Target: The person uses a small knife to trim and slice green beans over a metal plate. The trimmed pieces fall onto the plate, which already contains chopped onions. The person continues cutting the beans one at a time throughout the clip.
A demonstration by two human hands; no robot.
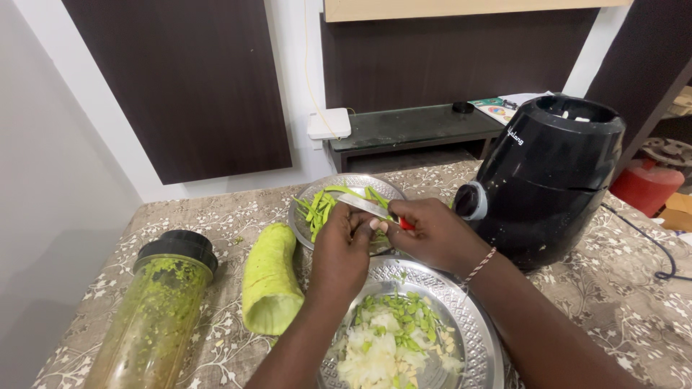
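Right hand (432, 234) grips the knife (367, 207); left hand (342, 252) pinches a small piece above the plate (472, 324), so cuttings drop in.

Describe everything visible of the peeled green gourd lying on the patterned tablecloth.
The peeled green gourd is a thick, slightly curved piece with a pale yellow-green, matte, faintly ridged surface. Its near end is cut flat, showing lighter flesh; its far end is rounded. It lies on its side on the floral tablecloth, between the smeared plastic blender jar and the left hand. Whether the forearm touches it is unclear.
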